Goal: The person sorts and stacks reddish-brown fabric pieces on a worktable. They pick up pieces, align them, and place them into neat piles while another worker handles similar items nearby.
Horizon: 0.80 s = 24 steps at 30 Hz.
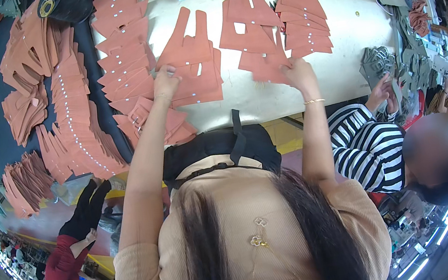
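Curling narrow, the left hand (pixel 167 81) is touching the left edge of one pink pile (pixel 190 57), while the right hand (pixel 300 74), fingers also bent narrow, is touching the next pile (pixel 261 40) at its lower right; whether either is pinching cloth, I cannot tell. Both piles are lying on the pale table (pixel 362 30). Its front edge is running near the waist, its surface stretching from the right stack (pixel 307 15) toward grey pieces (pixel 378 60)
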Each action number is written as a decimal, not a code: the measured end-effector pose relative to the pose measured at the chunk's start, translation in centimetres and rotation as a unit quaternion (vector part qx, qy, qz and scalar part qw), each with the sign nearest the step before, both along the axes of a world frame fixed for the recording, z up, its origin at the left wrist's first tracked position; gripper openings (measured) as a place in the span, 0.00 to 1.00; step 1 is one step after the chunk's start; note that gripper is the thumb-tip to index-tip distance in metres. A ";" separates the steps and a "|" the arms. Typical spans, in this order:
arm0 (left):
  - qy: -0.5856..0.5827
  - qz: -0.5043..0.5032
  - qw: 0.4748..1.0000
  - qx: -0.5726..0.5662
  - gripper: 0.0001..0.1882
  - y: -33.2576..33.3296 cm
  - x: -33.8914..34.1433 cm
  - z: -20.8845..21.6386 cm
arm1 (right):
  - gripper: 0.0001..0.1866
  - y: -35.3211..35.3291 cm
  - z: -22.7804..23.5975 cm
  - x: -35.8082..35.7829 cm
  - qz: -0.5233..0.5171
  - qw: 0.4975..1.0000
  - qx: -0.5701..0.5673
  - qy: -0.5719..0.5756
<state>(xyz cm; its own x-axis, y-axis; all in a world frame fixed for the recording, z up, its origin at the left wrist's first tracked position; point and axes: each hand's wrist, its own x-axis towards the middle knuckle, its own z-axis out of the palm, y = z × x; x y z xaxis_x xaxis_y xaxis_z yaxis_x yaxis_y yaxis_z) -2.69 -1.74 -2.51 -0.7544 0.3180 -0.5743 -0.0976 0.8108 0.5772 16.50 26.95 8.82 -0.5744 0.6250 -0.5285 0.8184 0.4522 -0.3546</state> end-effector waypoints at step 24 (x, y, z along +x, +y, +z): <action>0.032 0.006 0.999 0.023 0.15 0.2 1.3 -0.6 | 0.19 -12.0 -10.0 -11.1 -0.090 0.969 -0.051 0.224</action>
<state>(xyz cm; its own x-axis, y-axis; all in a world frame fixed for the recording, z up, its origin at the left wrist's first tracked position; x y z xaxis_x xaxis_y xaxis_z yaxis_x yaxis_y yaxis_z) -1.44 -1.54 -3.06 -0.7931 0.3333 -0.5098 -0.0689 0.7825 0.6188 5.37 14.96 -1.20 -0.6464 0.6947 -0.3155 0.6345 0.2597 -0.7279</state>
